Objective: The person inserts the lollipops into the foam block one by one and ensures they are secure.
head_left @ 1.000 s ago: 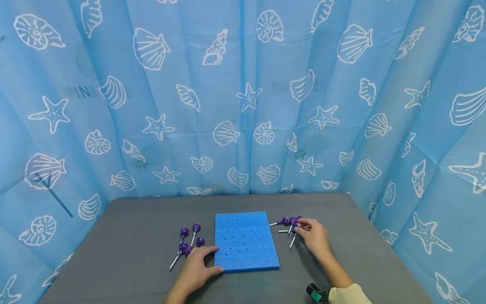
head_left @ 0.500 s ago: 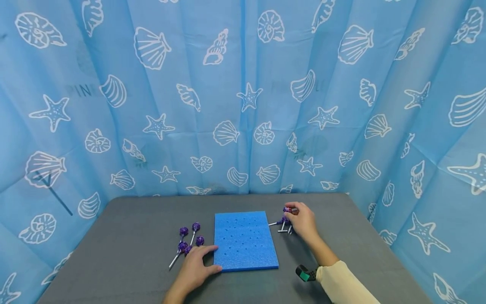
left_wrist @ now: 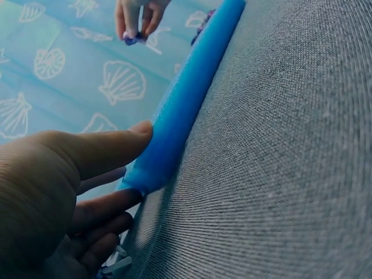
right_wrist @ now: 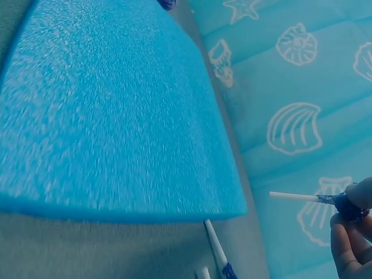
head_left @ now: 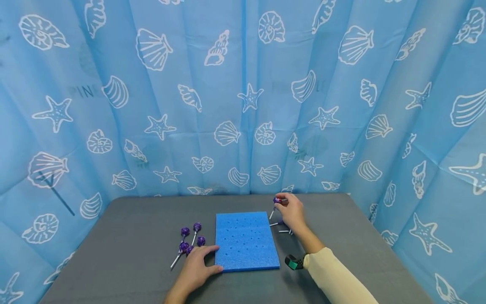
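Note:
My right hand (head_left: 291, 212) pinches a purple-wrapped lollipop (head_left: 276, 200) by its head, off the table beyond the far right corner of the blue foam block (head_left: 247, 240). The right wrist view shows its white stick (right_wrist: 293, 196) pointing away from the fingers. My left hand (head_left: 195, 270) touches the block's near left corner, thumb and forefinger extended and spread. Small holes dot the block's top. Below my right hand, more lollipops lie on the table, one with its stick (right_wrist: 216, 243) by the block's edge; the hand partly hides them.
To the left, several purple lollipops (head_left: 184, 231) lie loosely grouped, partly behind my left hand. The grey table (head_left: 133, 240) ends at a blue shell-patterned curtain (head_left: 243, 105). A dark band with a green patch (head_left: 293, 263) is at my right wrist.
My right hand has lifted a lollipop from the right-hand pile and carried it left and away from me, toward the block's far right corner. My left hand has stayed on the block.

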The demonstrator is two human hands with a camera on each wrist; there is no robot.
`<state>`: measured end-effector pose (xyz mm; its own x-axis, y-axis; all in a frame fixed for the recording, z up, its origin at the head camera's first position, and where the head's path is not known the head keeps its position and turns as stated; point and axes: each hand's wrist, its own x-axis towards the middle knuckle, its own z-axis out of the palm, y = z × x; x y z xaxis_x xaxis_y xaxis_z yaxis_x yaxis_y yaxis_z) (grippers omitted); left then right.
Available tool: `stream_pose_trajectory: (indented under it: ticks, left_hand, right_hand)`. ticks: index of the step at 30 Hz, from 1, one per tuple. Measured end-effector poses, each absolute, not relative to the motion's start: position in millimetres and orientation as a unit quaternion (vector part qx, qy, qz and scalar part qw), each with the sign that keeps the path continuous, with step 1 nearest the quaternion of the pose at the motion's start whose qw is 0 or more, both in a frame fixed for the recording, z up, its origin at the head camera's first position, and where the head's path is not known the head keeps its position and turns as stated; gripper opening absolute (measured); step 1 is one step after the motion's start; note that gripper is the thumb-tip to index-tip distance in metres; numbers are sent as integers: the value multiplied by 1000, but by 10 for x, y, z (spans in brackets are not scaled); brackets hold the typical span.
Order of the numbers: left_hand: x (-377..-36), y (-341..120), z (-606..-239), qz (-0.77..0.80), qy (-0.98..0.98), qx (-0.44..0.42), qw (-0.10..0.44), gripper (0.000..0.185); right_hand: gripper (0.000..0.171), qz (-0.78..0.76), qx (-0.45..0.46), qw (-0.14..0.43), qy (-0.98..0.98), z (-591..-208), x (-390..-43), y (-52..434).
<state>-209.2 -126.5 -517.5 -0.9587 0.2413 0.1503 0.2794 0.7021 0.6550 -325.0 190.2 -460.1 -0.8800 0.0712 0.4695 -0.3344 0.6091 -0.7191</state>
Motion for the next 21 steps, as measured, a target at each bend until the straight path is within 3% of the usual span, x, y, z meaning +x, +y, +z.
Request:
stream_pose_trajectory:
  ticks: [21]
  left_hand:
    - [-2107, -1287, -5185, -366, -920, -136, 12, 61]
  right_hand:
    - [23, 424, 119, 223, -870, -4793, -3416, 1499]
